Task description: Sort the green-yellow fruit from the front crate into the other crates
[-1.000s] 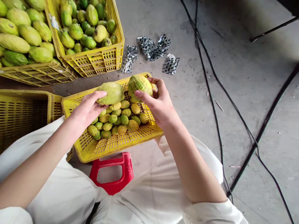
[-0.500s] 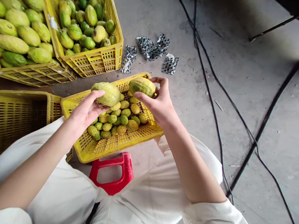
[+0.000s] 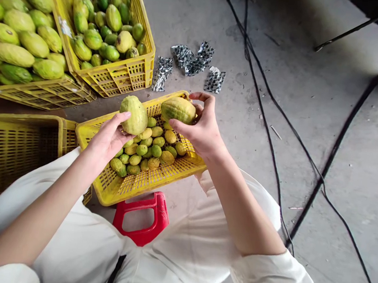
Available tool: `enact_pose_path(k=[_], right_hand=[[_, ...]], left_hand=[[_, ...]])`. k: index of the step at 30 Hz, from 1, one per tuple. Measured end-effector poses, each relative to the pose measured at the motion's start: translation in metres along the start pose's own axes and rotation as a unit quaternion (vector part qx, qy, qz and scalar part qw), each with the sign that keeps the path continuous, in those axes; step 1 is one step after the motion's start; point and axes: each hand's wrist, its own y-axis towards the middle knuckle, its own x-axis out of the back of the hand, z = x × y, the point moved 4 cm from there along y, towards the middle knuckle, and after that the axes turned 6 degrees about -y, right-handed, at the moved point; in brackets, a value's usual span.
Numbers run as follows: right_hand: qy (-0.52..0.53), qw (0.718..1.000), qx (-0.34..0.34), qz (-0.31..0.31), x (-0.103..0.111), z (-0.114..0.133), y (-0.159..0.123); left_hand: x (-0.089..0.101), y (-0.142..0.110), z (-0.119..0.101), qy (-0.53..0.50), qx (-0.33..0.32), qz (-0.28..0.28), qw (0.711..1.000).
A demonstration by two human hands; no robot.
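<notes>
Plainly, the upper-left crate (image 3: pixel 48 97) holds heaped large fruits (image 3: pixel 35 43), its walls containing them. Next, the grip of the left hand (image 3: pixel 110 136) is closed around a pale green fruit (image 3: pixel 135 116), fingers apparently bracing it underneath. Small fruits (image 3: pixel 154 151) lie below in a perforated yellow crate (image 3: pixel 119 191). Above it, the right hand (image 3: pixel 207 130) grips a ridged fruit (image 3: pixel 177 110) near its right end, leaving much skin exposed.

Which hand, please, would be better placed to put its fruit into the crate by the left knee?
Probably the left hand: it holds its fruit nearer that crate than the right hand does.
</notes>
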Motion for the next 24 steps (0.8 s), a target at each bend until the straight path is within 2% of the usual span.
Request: enact_pose_path(k=[7, 13, 17, 21, 24], right_hand=[[-0.053, 0.997, 0.059, -0.005, -0.002, 0.009, -0.001], [-0.053, 0.994, 0.099, 0.013, -0.006, 0.0, 0.001], [0.004, 0.998, 0.068, 0.017, -0.01, -0.006, 0.003], [0.075, 0.996, 0.016, 0.043, -0.012, 0.002, 0.002], [0.084, 0.995, -0.006, 0.054, -0.011, 0.007, 0.0]], left_hand=[[0.003, 0.004, -0.008, -0.027, 0.015, -0.018, 0.999], [0.005, 0.003, -0.01, -0.034, 0.033, -0.025, 0.999], [0.003, -0.001, -0.008, -0.019, 0.058, -0.02, 0.998], [0.003, 0.0, -0.006, -0.01, 0.075, -0.02, 0.997], [0.005, 0.002, -0.004, -0.009, 0.073, -0.035, 0.997]])
